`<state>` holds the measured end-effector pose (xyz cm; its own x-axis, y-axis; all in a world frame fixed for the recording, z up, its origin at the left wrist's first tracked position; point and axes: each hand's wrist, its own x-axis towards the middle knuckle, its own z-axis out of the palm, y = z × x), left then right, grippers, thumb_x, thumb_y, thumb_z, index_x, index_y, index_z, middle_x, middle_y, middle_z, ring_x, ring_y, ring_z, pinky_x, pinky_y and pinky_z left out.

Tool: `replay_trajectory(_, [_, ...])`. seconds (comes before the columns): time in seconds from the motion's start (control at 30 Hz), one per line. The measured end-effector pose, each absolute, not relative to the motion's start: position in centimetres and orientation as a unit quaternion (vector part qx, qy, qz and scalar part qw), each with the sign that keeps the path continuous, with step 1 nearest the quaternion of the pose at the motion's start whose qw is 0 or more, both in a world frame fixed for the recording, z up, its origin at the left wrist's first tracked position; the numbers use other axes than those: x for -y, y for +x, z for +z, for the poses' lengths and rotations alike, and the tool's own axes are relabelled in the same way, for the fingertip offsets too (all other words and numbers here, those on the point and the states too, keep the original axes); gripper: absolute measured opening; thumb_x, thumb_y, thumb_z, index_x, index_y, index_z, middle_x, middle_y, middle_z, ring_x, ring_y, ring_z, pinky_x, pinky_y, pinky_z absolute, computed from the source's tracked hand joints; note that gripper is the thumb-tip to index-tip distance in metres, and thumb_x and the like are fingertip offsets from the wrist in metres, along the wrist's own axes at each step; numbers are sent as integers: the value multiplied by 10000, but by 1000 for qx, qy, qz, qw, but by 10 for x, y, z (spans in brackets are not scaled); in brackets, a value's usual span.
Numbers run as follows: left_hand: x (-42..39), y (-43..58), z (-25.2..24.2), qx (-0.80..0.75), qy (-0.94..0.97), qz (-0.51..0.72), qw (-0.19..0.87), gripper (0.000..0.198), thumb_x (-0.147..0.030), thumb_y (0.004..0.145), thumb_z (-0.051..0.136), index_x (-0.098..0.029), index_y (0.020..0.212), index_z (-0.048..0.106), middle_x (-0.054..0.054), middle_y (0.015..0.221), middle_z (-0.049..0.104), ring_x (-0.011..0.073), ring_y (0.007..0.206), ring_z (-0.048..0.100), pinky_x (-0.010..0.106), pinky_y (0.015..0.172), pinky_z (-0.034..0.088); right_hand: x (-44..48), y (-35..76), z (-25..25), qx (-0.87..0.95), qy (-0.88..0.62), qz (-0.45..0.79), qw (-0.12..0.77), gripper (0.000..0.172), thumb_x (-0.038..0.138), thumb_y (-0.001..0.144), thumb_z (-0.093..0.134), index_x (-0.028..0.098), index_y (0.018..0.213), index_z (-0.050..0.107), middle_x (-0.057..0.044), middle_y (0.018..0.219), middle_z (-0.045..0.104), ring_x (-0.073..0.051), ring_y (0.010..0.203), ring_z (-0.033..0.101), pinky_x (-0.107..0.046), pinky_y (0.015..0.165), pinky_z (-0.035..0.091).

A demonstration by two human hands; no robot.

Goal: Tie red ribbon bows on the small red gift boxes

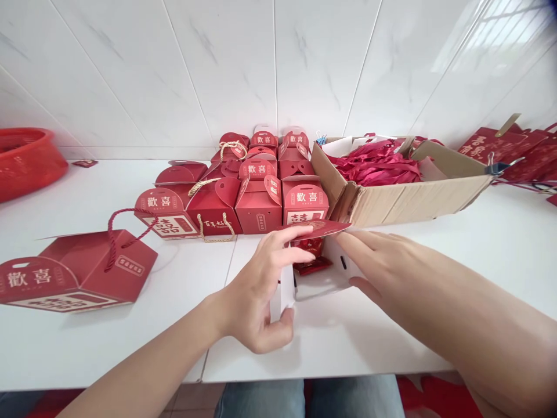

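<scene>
An open red gift box [322,229] with a white inside sits on the table in front of me, its far flap tilted up. Around its left wall is my left hand [256,284], the thumb outside in front and the fingers reaching over the opening. My right hand [378,258] grips the right wall, with its fingertips partly hidden behind it. Shiny red packets [314,266] lie inside the box, below my left fingers. A dark slot shows in the right inner wall.
Several closed red boxes [259,203] stand grouped against the tiled wall. A cardboard carton [413,200] of red ribbons [378,162] is behind my right hand. At left lie a red box with a cord handle [119,264] and a red basin [30,162]. Red bags [517,145] are far right.
</scene>
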<state>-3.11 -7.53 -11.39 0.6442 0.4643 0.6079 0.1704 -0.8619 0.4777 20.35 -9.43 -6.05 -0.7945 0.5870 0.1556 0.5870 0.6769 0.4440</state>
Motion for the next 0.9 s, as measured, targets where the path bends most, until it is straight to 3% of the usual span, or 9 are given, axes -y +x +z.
replay_trajectory(0.1, [76, -31, -112, -199, 886, 378, 178, 801, -149, 564, 539, -217, 1340, 355, 145, 1404, 366, 376, 1290, 363, 581, 1028, 347, 96, 198, -61, 910, -330, -250, 9, 316, 6, 691, 449, 168, 931, 574, -88, 832, 585, -220, 673, 551, -355, 614, 456])
replay_trajectory(0.33, [77, -31, -110, -227, 842, 438, 217, 826, -142, 651, 511, -194, 1447, 297, 107, 1440, 390, 337, 1311, 356, 517, 1073, 343, 98, 190, -51, 923, -299, -239, -38, 404, -7, 738, 387, 138, 1045, 606, -166, 982, 603, -309, 905, 573, -414, 751, 481])
replay_trajectory(0.5, [77, -31, -109, -236, 832, 427, 266, 887, -134, 619, 500, -212, 1471, 263, 78, 1497, 322, 350, 1325, 332, 529, 1095, 293, 91, 178, -52, 929, -298, -215, -46, 367, 35, 793, 421, 99, 1091, 624, -179, 1065, 602, -324, 991, 562, -448, 811, 490])
replay_trajectory(0.63, [78, -29, -110, -216, 842, 410, 275, 941, -131, 564, 471, -198, 1478, 254, 86, 1494, 324, 367, 1311, 340, 545, 1092, 269, 79, 161, -63, 933, -332, -116, -81, 300, 27, 831, 447, 136, 971, 689, -133, 978, 653, -287, 1034, 572, -385, 798, 506])
replay_trajectory(0.8, [76, -29, -110, -202, 845, 413, 273, 968, -99, 549, 463, -205, 1484, 236, 85, 1482, 336, 356, 1301, 343, 534, 1092, 267, 71, 147, -66, 937, -321, -28, -133, 267, 68, 862, 483, 117, 1008, 702, -156, 1079, 660, -277, 1095, 564, -309, 736, 504])
replay_trajectory(0.9, [73, -30, -110, -205, 838, 426, 272, 963, -96, 559, 476, -226, 1483, 234, 77, 1469, 351, 342, 1261, 377, 527, 1065, 308, 70, 151, -61, 947, -296, -36, -122, 254, 35, 840, 499, 115, 956, 710, -148, 1030, 671, -271, 1069, 573, -315, 762, 488])
